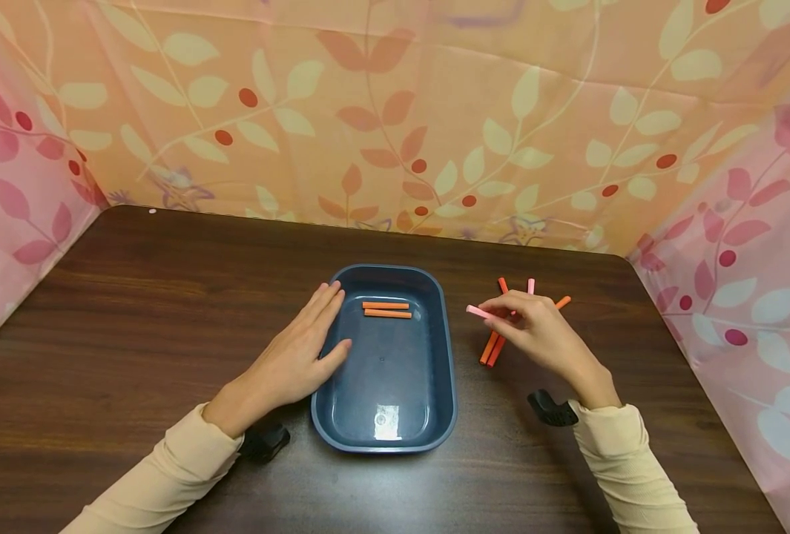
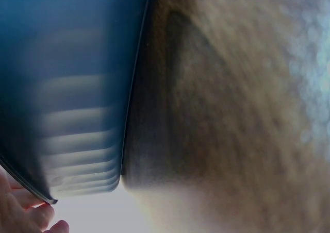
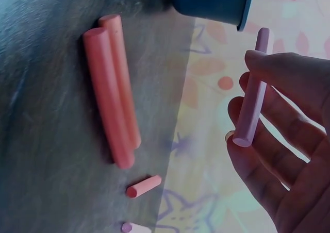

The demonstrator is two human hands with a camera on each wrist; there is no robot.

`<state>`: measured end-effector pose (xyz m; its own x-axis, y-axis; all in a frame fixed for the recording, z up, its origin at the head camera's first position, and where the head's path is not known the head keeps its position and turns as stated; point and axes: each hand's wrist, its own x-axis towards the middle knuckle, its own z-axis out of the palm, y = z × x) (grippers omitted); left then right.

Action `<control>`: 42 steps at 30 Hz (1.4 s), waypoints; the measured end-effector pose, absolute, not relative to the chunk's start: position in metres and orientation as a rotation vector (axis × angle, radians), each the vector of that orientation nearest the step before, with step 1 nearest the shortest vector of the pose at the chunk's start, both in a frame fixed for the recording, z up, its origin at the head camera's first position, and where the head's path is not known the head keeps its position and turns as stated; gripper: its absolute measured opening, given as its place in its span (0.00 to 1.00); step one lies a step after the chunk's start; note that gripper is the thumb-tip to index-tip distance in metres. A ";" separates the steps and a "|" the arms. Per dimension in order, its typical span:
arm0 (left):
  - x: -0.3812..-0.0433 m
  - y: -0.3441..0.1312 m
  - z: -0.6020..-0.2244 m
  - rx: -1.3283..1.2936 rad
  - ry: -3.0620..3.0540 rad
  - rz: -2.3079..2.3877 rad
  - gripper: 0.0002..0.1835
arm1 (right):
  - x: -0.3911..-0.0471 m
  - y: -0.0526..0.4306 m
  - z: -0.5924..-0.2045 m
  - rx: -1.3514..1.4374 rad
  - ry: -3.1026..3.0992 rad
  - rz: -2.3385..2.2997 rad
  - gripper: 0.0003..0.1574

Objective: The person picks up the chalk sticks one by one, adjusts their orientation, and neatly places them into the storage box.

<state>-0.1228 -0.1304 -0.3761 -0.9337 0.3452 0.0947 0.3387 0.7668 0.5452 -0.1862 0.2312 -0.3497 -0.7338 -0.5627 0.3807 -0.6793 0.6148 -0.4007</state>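
My right hand [image 1: 544, 337] pinches a pink chalk stick [image 1: 478, 311] between thumb and fingertips, above the table to the right of a blue tray [image 1: 381, 386]. The right wrist view shows this chalk [image 3: 251, 106] slanting across the fingers. My left hand [image 1: 294, 360] rests with straight fingers along the tray's left rim. Inside the tray, two orange chalk sticks [image 1: 388, 314] lie side by side toward the far end. Under and around my right hand lie several more sticks, among them an orange chalk [image 1: 487, 350], a red chalk [image 1: 496, 352] and another pink chalk [image 1: 531, 286], partly hidden by the hand.
The dark wooden table [image 1: 188, 311] reaches back to a floral cloth [image 1: 395, 133], which also hangs at both sides. A small pale spot [image 1: 152, 211] shows at the table's far left edge. Black wrist mounts [image 1: 552, 409] hang beneath both sleeves.
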 end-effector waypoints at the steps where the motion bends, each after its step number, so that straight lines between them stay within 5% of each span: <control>1: -0.123 -0.130 -0.376 0.568 2.940 0.905 0.41 | -0.187 0.230 -0.349 1.026 -2.618 0.777 0.15; 42: -0.122 -0.131 -0.376 0.590 2.969 0.904 0.41 | -0.197 0.162 -0.326 1.207 -2.519 0.782 0.16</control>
